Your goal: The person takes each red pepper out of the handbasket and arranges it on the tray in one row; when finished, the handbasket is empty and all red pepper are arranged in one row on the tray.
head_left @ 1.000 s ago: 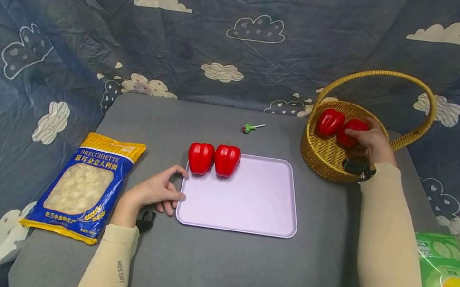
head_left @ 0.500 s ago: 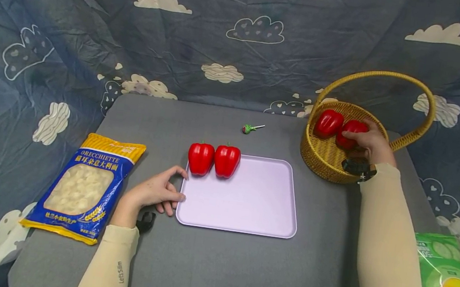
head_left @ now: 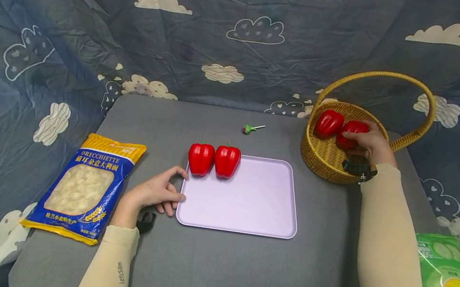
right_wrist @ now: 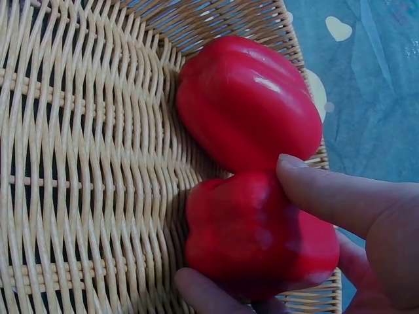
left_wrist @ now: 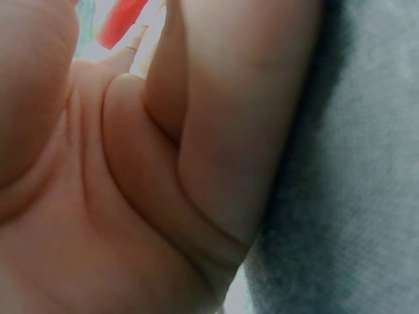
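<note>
A close-fitting cream fabric sleeve [head_left: 107, 267] covers the left forearm, bearing small dark lettering [head_left: 121, 273], apparently "LetsSlim"; a compact black wrist device [head_left: 146, 222] sits beside its cuff. Well apart from it, a matching cream right sleeve [head_left: 390, 244] adjoins another black wrist device [head_left: 354, 167].

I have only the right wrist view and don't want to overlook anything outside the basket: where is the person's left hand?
Observer: The left hand is at the left edge of the tray.
Operator: Is anything on that tray?
Observer: Yes, two red peppers, side by side at its far left corner.
Operator: And beyond it?
Observer: A lollipop lies past its far edge.
</note>
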Motion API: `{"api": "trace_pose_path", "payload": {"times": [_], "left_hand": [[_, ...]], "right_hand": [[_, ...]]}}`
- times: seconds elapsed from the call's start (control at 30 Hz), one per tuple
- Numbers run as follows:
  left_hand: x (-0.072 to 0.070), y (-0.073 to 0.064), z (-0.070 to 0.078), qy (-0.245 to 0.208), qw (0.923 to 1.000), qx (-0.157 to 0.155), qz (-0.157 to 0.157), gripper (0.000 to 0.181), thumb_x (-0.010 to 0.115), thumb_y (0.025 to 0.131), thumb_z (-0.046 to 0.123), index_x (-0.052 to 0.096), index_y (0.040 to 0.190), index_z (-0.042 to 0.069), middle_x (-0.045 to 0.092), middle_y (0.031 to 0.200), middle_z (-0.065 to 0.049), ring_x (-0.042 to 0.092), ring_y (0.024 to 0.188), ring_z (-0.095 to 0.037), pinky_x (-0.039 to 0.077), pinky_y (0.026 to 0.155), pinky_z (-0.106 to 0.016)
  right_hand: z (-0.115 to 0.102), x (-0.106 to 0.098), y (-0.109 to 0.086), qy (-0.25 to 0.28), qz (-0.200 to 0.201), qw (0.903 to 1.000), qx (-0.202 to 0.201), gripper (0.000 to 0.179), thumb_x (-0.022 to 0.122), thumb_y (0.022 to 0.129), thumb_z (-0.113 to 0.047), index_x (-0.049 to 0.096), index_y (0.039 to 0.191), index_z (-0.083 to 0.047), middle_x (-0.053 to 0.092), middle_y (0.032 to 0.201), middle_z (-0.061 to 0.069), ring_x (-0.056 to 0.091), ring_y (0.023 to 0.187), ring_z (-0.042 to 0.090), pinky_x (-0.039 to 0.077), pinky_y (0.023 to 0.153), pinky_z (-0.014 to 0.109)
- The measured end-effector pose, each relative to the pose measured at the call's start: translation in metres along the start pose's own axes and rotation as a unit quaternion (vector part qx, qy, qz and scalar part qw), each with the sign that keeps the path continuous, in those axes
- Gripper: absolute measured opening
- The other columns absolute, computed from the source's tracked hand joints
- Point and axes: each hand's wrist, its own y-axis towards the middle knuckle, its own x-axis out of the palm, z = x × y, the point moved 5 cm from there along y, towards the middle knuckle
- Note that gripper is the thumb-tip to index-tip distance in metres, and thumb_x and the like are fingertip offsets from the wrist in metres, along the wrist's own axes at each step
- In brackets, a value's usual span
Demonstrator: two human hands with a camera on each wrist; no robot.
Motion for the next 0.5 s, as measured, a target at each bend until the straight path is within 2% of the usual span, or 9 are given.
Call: {"api": "trace_pose_path", "payload": {"times": [0.2,0.5], "left_hand": [[-0.0001,0.0005,0.0004,-0.003,1.0,0.001,-0.001,0.058,0.077,0.098,0.024,0.042,0.145,0.027,0.076,0.083,-0.008,0.074,0.062,-0.021,0.058,0.056,-0.028],[-0.0005,0.0001,0.0006,-0.005,1.0,0.0,-0.008,0.06,0.077,0.098,0.024,0.04,0.146,0.025,0.076,0.084,-0.008,0.074,0.062,-0.021,0.057,0.056,-0.028]], "right_hand": [[0.0021,-0.0011,0.0023,0.002,0.005,1.0,0.006,0.102,0.073,0.101,-0.023,-0.001,0.171,-0.024,0.004,0.178,0.021,0.033,0.157,0.044,0.046,0.116,0.053],[-0.003,-0.0031,-0.0054,-0.007,0.005,0.9999,-0.007,0.101,0.072,0.102,-0.023,-0.001,0.172,-0.022,0.004,0.178,0.022,0.028,0.158,0.046,0.043,0.119,0.055]]}}
